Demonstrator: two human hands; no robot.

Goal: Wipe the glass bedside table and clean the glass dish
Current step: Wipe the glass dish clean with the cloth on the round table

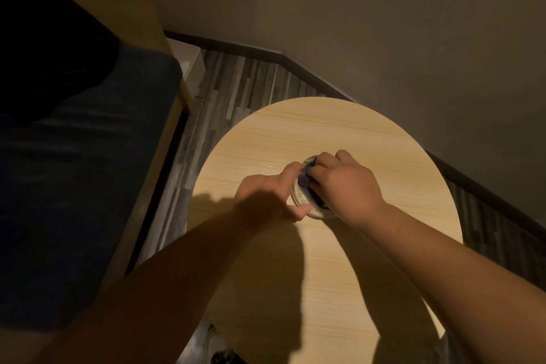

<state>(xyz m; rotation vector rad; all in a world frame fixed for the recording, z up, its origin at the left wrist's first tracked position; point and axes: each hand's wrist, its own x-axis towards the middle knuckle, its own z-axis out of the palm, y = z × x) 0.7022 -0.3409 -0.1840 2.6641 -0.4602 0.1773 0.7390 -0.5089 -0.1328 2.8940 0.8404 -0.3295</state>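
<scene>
A small clear glass dish (pixel 302 201) rests on the round table (pixel 325 130), whose top looks like pale wood grain. My left hand (pixel 266 195) grips the dish's left rim with thumb and fingers. My right hand (pixel 345 183) is closed on a dark blue cloth (pixel 305 177) and presses it down inside the dish. Most of the dish and cloth is hidden under my right hand.
A bed with a dark blue cover (pixel 82 186) and a light wooden frame (pixel 159 156) stands close on the left. Grey plank floor (pixel 236 83) lies between bed and table. A beige wall (pixel 384 23) with a dark skirting board runs behind and to the right.
</scene>
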